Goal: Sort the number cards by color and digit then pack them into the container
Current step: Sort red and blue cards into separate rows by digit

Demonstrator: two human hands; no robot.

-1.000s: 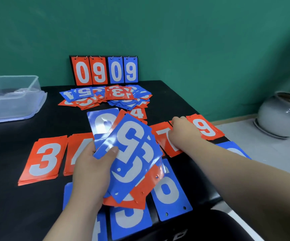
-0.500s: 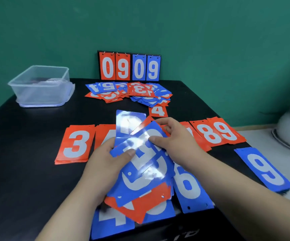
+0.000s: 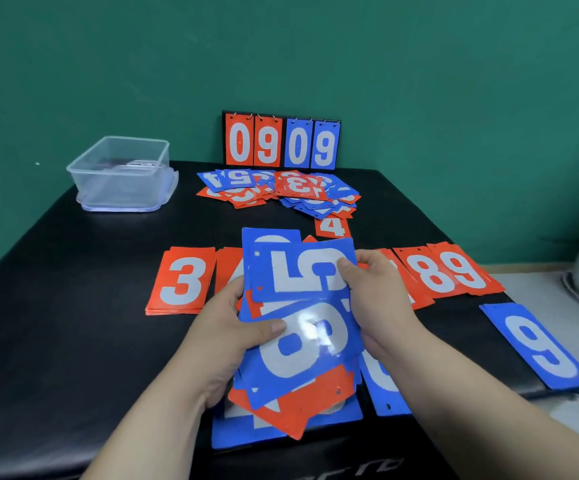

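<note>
Now the right hand [image 3: 374,292], at the red row a second ago, has drawn a blue 5 card [image 3: 298,271] up off the fan, thumb and fingers pinching its right edge. Left hand [image 3: 232,341] grips the mixed fan [image 3: 291,407] from below, thumb pressed on a blue 8 card [image 3: 302,358]. Sorting midway, I judge: red 3 pile [image 3: 182,280] and blue 9 pile [image 3: 537,346] laid out on the black table [image 3: 73,306], unsorted heap [image 3: 281,192] behind. Container [image 3: 121,171] far left, clear plastic, rounded corners, contents unclear. Cards thin, glossy, stiff, with holes punched along a short edge
</note>
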